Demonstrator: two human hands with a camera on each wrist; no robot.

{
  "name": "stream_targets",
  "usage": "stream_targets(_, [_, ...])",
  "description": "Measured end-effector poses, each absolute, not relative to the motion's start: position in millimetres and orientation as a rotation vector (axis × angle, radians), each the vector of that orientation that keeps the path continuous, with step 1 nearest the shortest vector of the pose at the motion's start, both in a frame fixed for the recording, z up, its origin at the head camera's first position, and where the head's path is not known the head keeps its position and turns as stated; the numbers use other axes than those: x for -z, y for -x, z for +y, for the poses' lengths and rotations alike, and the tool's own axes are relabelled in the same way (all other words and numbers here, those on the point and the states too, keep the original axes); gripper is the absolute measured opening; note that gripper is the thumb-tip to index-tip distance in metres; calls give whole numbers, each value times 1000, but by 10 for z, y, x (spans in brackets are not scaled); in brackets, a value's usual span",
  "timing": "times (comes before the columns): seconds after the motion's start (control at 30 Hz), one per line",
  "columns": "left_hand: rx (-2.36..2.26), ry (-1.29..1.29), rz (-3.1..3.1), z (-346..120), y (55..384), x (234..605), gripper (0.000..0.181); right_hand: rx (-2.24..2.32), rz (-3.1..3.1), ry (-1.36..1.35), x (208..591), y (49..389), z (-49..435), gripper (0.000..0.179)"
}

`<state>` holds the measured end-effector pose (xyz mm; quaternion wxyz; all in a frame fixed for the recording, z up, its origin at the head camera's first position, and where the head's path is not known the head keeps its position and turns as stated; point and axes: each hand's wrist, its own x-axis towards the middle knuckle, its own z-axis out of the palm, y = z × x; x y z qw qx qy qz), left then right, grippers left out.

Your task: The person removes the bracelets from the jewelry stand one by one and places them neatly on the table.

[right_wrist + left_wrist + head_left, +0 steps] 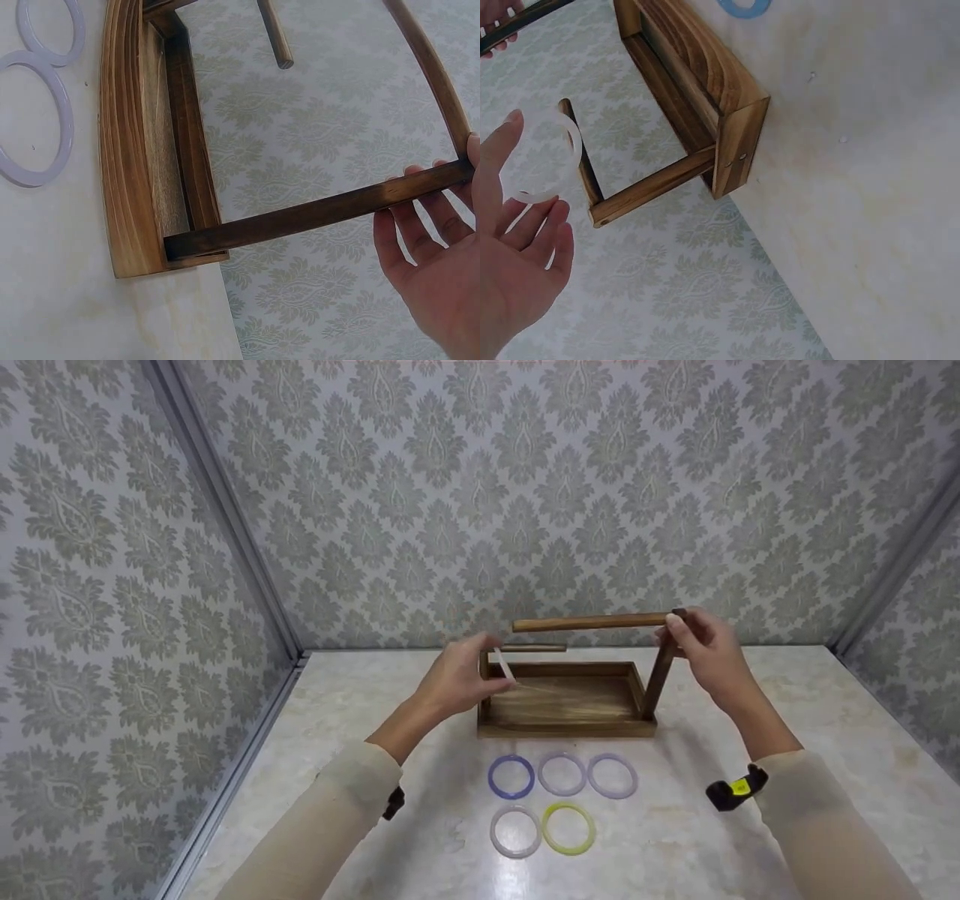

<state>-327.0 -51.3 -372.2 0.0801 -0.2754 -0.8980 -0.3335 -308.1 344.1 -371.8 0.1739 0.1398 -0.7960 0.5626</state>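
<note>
My left hand [461, 675] pinches a white bangle [577, 146] by its edge, between the thumb and fingers. The bangle is beside the lower rod [536, 648] of a brown wooden bangle stand [566, 730] and overlaps it in the left wrist view; I cannot tell whether the rod passes through it. My right hand [712, 656] grips the top of the stand's right post [322, 215], where the longer upper rod [592, 622] joins it. In the right wrist view, several fingers curl behind that post. The stand has a shallow tray base on the table.
In front of the stand lie a blue bangle [511, 795], two pale purple bangles, one of them [613, 795] at the right, a pale clear-looking bangle [495, 840] and a yellow bangle [590, 840]. Patterned wall panels [480, 510] rise behind and beside the marbled table [675, 840].
</note>
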Motion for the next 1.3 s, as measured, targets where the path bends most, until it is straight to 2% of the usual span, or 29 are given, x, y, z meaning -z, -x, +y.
stream_targets(0.2, [1092,865,-2696,-390,3192,3925,59,-1583,-2271,-388,3716,3090,3428,44])
stream_targets(0.53, [1071,953,-2759,-154,2883,4203,66,-1643,-2250,-410,3738,3096,3396,48])
stream_targets(0.87, [1063,1251,-2741,294,2520,4479,64,-1633,-2246,-384,3741,3085,3410,49])
stream_targets(1.03, [911,1426,-2710,518,2344,4569,65,-1619,-2245,-388,3721,3088,3407,47])
stream_targets(1.3, [838,1506,-2758,707,2218,4671,64,-1609,-2242,-398,3699,3087,3428,45])
